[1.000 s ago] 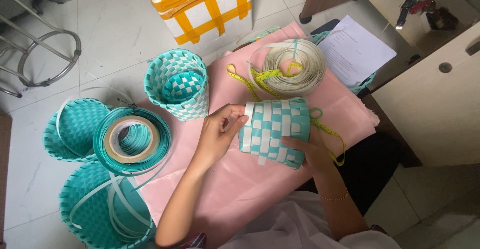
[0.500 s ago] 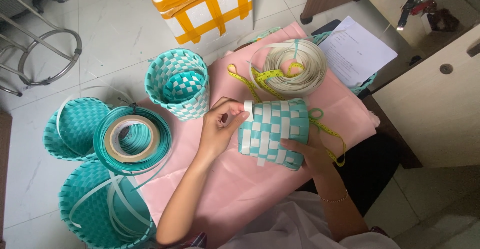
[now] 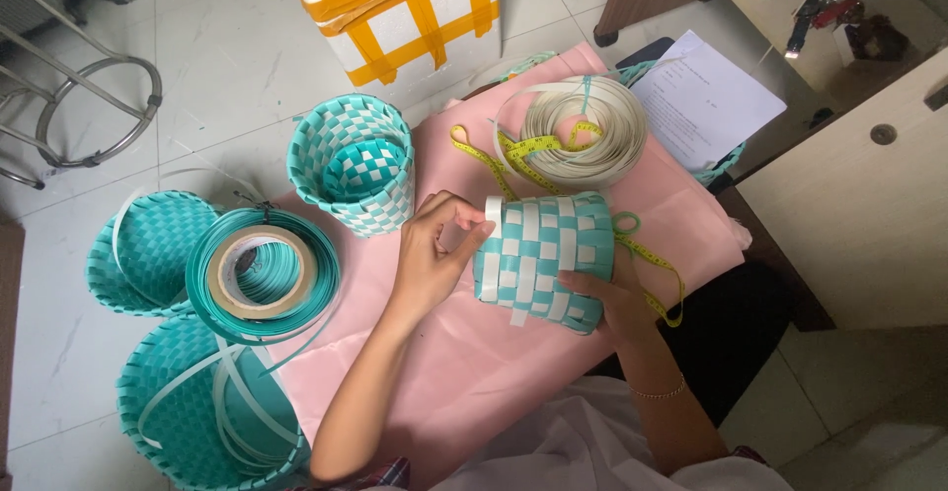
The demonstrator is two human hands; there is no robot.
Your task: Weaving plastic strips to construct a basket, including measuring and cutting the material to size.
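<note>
1. The left hand (image 3: 430, 259) is curled, thumb and fingertips pinching the end of a white strip (image 3: 493, 216) at the left edge of the woven basket (image 3: 543, 259).
2. The right hand (image 3: 612, 293) cups the basket from below and behind, fingers wrapped round its right side (most of them are hidden by the weave).
3. The basket, checked in teal and white, lies on its side between the two hands, above the pink cloth (image 3: 474, 372).
4. A yellow tape (image 3: 513, 150) trails from behind the basket up over a coil of white strip (image 3: 583, 125).
5. A second woven basket (image 3: 355, 160) stands upright at the cloth's left edge, well apart from the hands.
6. On the floor to the left lie a teal coil (image 3: 262, 272) with a tape roll in it, and two teal woven bases (image 3: 148, 249).
7. A yellow-and-white box (image 3: 395, 7) stands beyond.
</note>
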